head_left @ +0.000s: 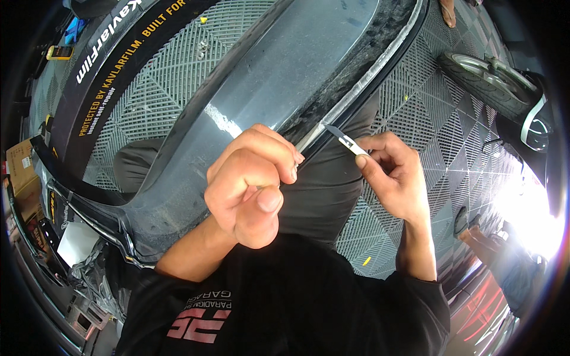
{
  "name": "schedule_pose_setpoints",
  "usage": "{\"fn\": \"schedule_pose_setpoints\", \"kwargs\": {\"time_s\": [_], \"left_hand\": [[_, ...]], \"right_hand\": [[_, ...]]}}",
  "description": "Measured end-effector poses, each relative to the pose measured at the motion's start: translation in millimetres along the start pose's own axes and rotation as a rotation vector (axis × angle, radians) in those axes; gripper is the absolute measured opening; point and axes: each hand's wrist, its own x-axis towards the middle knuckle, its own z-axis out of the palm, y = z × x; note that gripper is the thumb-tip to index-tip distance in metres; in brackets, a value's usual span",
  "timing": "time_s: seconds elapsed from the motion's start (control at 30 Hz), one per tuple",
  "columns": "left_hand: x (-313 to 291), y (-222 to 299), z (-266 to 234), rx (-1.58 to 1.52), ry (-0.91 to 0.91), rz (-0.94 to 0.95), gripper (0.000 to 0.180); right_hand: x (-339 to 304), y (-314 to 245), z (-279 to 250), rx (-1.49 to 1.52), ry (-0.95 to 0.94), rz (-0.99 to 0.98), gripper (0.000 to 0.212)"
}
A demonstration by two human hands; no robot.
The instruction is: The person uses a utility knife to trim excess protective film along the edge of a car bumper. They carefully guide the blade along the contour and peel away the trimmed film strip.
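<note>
My right hand [393,172] pinches a slim cutter knife [351,144] between thumb and fingers. Its dark blade points up and left, with the tip at the pale edge strip [362,83] of a large dark grey car bumper [237,89]. The bumper lies across my lap and curves toward the lower left. Closer to the camera, my left hand [248,184] is closed in front of the bumper, thumb against curled fingers. Whatever lies inside that grip is hidden. A white scuffed patch [223,120] marks the bumper's surface just above my left hand.
Grey lattice floor tiles [392,228] surround me, with small yellow scraps [367,261]. A black printed banner [110,77] stands at the left, above a cardboard box [22,166] and crumpled black plastic [101,267]. A motorcycle wheel [484,83] and another person's leg [478,240] are on the right.
</note>
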Motion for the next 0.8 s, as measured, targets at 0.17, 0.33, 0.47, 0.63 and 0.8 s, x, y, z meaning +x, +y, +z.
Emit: {"fn": "schedule_pose_setpoints", "kwargs": {"time_s": [0.17, 0.33, 0.47, 0.63, 0.8], "left_hand": [[0.0, 2.0, 0.9, 0.007, -0.010, 0.019, 0.033], [0.3, 4.7, -1.5, 0.010, 0.004, 0.020, 0.033], [-0.1, 7.8, -2.4, 0.014, -0.014, 0.020, 0.032], [0.4, 10.1, -3.5, 0.020, -0.017, 0.018, 0.031], [0.5, 14.8, -4.0, 0.032, -0.034, 0.026, 0.031]], "right_hand": [[1.1, 0.3, 0.2, -0.029, -0.008, 0.053, 0.018], [1.7, -2.1, -0.8, -0.041, -0.013, -0.007, 0.018], [1.7, -3.5, -1.6, -0.036, -0.059, 0.067, 0.016], [-4.0, -6.3, 3.2, -0.046, -0.006, 0.103, 0.020], [0.6, -3.9, 8.3, -0.025, 0.026, 0.040, 0.019]]}}
